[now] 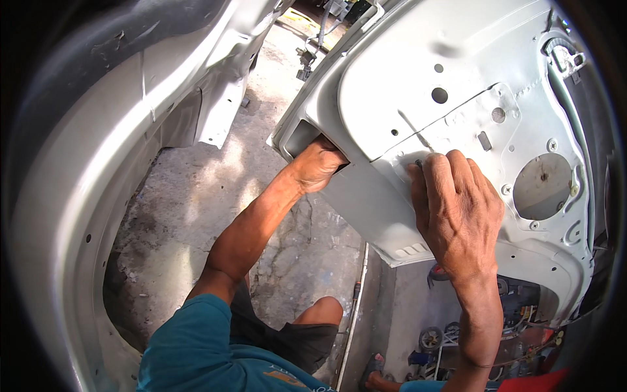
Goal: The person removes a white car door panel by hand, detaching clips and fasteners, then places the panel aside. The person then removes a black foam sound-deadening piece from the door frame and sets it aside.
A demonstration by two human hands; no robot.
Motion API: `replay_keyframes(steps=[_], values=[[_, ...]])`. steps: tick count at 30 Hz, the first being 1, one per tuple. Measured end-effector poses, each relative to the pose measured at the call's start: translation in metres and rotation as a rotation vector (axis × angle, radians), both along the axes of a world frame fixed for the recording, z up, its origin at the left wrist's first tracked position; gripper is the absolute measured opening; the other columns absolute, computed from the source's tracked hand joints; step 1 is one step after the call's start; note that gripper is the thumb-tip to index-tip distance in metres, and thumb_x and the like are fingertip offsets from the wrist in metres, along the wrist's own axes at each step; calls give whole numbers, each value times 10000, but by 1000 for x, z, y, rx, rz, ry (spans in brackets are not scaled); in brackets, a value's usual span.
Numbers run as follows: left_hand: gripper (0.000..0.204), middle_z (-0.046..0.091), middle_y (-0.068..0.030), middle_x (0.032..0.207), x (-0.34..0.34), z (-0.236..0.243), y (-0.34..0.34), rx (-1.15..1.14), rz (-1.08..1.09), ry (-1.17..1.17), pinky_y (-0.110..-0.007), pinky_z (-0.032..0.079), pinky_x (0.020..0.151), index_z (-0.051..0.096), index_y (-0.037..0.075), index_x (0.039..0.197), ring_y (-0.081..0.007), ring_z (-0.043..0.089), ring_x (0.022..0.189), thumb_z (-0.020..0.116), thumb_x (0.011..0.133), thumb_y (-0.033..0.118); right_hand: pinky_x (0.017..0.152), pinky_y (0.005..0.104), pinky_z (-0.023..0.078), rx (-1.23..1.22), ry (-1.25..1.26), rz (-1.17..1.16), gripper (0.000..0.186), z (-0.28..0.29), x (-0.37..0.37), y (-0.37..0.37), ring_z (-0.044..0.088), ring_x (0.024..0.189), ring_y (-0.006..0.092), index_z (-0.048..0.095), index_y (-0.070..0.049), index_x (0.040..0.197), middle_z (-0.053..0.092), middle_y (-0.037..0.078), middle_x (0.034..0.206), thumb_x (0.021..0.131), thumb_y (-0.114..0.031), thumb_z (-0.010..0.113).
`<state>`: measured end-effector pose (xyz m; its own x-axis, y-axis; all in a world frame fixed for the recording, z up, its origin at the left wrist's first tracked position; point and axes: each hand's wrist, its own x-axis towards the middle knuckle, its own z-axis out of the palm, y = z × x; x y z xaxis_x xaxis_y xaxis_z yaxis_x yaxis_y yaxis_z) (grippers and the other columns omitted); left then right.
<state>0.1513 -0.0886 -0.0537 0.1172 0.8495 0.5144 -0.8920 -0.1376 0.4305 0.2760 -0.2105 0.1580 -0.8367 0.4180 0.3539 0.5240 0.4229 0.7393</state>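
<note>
Head cam view: pale, stripped car door [392, 75] fills the upper R side, tilted in the pic, w/ its inner face towards the person; L hand [318, 168] is in at the box-shaped opening [299, 137] at the door's near corner, wrist bent, fingers out of sight inside; so can't tell if that grip is clenched, loose or on smth; R hand [465, 209] is up against the inner panel, back of the hand to the cam, fingers bent w/ the tips close to the metal; there's a small dark bit [418, 163] right by the thumb & index tips, but can't tell if it's pinched or just next to them; big round hole [542, 186] sits to the R of that hand, w/ screws round its rim.

Rest of it: pale curved car body [72, 170] runs down the L side, well apart from the door; stained concrete floor [189, 215] shows btwn the two; teal shirt [189, 343] & dark shorts [304, 346] at the bottom; long thin white pipe [354, 313] on the ground nr the knee; some small wheels [431, 338] & misc clutter below the door, too jumbled to ID.
</note>
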Motion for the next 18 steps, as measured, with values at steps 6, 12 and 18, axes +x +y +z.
replay_keyframes(steps=[6, 12, 18], values=[[252, 720, -45, 1081, 1, 1, -1, 21, 17, 13, -308, 537, 920, 701, -8, 1151, -144, 661, 993, 727, 906, 43, 557, 345, 498, -279, 387, 91, 229, -11, -7, -2, 628, 629, 235, 620, -48, 1006, 619, 85, 781, 837, -38, 774], [329, 717, -71, 1123, 1, -7, 9, 5, -37, 51, -338, 535, 949, 683, -3, 1203, -162, 670, 1047, 748, 891, 79, 543, 325, 505, -252, 409, 178, 199, -14, -17, 8, 634, 606, 216, 646, -58, 969, 637, 72, 747, 826, -47, 783], [343, 718, -74, 1136, 3, -8, 6, -28, 5, 70, -330, 538, 946, 676, -1, 1227, -166, 679, 1043, 728, 891, 46, 534, 324, 502, -237, 365, 183, 195, -12, -21, 14, 637, 602, 206, 647, -68, 960, 629, 71, 730, 819, -26, 775]])
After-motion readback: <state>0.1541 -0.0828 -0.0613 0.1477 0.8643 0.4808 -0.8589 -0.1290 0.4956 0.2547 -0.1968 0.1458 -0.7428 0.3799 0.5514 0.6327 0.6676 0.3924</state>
